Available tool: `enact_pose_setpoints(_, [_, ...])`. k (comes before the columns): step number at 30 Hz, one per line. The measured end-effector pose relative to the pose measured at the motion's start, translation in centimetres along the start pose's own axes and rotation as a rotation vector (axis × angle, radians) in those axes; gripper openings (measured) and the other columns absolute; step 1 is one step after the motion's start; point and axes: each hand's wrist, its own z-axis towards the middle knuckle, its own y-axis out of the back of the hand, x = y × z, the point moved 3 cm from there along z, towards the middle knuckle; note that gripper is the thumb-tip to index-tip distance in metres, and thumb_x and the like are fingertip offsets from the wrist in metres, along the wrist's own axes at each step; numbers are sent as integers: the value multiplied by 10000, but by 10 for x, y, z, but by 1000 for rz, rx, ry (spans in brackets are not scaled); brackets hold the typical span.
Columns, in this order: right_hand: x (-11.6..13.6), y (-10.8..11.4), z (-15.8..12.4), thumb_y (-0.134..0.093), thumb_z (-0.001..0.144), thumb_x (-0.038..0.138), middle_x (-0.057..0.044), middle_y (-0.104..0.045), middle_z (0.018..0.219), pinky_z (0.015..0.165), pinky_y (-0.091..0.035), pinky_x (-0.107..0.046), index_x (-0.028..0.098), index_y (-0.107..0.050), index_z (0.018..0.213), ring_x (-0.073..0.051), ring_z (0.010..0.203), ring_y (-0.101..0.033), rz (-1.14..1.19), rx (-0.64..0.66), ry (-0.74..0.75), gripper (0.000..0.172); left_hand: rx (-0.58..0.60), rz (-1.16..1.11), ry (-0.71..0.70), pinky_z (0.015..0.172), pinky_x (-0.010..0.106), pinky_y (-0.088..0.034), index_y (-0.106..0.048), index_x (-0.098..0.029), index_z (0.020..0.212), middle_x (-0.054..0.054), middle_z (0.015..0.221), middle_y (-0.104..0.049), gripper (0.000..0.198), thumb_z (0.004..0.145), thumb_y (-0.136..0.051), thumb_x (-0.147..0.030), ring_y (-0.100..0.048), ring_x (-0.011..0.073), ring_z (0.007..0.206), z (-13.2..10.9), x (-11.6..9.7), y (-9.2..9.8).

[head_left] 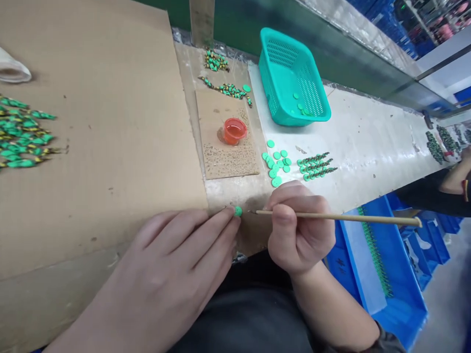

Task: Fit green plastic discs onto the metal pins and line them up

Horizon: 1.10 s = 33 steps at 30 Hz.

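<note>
At the far left, a whitish rolled tube end [13, 69] lay on a large tan cardboard sheet [121, 127], with a pile of slender green, yellow and black pieces [24, 135] below it. The left hand [180, 260] reached across the sheet's lower edge, its fingers pressed together, tips touching the left side of a small round green disc [238, 211]. The thumb was hidden, so I cannot tell whether it pinched the disc. Beyond, two clusters of small green-and-dark pieces [216, 61] lay near a smaller, speckled brown cardboard piece [230, 164], on which stood a round red plastic cup [235, 131].

Farther right, loose flat green discs [276, 164] were scattered below a teal perforated plastic basket [270, 93] with a few discs inside. The right hand [301, 230] pinched a thin pale wooden stick [353, 216] between thumb and fingers, its fine dark tip pointing at the small disc, just apart from it. Beside the loose discs lay rows of green discs with dark twisted stems [317, 166]. Blue plastic trays [405, 289] stood below, and a co-worker's arm [454, 179] showed at the far right.
</note>
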Motion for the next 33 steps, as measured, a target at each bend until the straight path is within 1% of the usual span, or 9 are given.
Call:
enact_pose_setpoints(3, [1, 1, -1, -655, 1212, 262, -9, -765, 916, 736, -640, -462, 339, -668, 1175, -235, 781, -741, -5, 48, 5, 86, 4, -48, 27, 1014, 539, -628, -803, -232, 1486, 54, 1484, -894, 333, 1225, -597, -213, -834, 317, 1203, -1, 1, 0])
enact_pose_setpoints(6, [2, 0, 2, -666, 1216, 244, -11, -779, 920, 747, -647, -450, 325, -668, 1179, -233, 800, -757, -1, 93, 28, 89, 18, -110, 58, 1055, 554, -649, -793, -273, 1556, 51, 1523, -878, 385, 1222, -608, -218, -837, 334, 1266, -5, 2, -1])
enact_pose_setpoints(8, [3, -2, 5, -667, 1220, 240, -11, -779, 910, 737, -650, -437, 312, -666, 1159, -227, 789, -753, -21, 112, 51, 94, 28, -139, 75, 1070, 559, -663, -776, -308, 1612, 50, 1550, -862, 435, 1214, -620, -226, -832, 343, 1302, -7, 2, -1])
enact_pose_setpoints(10, [4, -3, 8, -665, 1219, 217, -7, -770, 884, 710, -642, -407, 289, -665, 1122, -211, 759, -743, -42, 107, 104, 121, 25, -141, 69, 1056, 555, -669, -763, -307, 1642, 59, 1546, -858, 455, 1215, -620, -242, -824, 340, 1300, -9, 1, -1])
enact_pose_setpoints(14, [5, -6, 12, -670, 1209, 152, -5, -745, 854, 700, -618, -355, 239, -665, 1061, -178, 732, -728, -29, 95, 175, 171, 10, -83, 31, 1044, 553, -632, -780, -213, 1592, 90, 1529, -857, 409, 1226, -600, -241, -791, 333, 1282, -8, -1, -1])
enact_pose_setpoints(19, [4, -7, 12, -666, 1217, 159, -9, -744, 857, 719, -615, -355, 237, -668, 1046, -178, 739, -721, -33, 107, 156, 188, 13, -55, 9, 1034, 567, -606, -788, -156, 1551, 107, 1516, -857, 383, 1217, -612, -217, -773, 338, 1263, -7, -1, 0])
enact_pose_setpoints(25, [4, -7, 12, -676, 1217, 168, -3, -747, 847, 705, -615, -363, 239, -671, 1052, -179, 734, -723, -25, 96, 151, 179, 23, -50, 22, 1043, 564, -624, -790, -214, 1557, 67, 1529, -857, 380, 1234, -594, -243, -775, 331, 1278, -8, -1, 0])
enact_pose_setpoints(30, [3, -6, 12, -664, 1222, 168, -6, -748, 856, 717, -614, -363, 238, -667, 1058, -179, 748, -722, -34, 129, 151, 178, 27, -47, 28, 1050, 575, -634, -779, -191, 1572, 78, 1542, -851, 383, 1233, -611, -253, -772, 341, 1289, -9, -2, -2])
enact_pose_setpoints(33, [3, -6, 12, -660, 1223, 164, -12, -743, 859, 720, -604, -365, 235, -665, 1065, -183, 754, -721, -27, 133, 151, 173, 28, -62, 46, 1061, 568, -652, -785, -247, 1581, 54, 1562, -844, 389, 1227, -626, -261, -784, 330, 1293, -10, -2, -4])
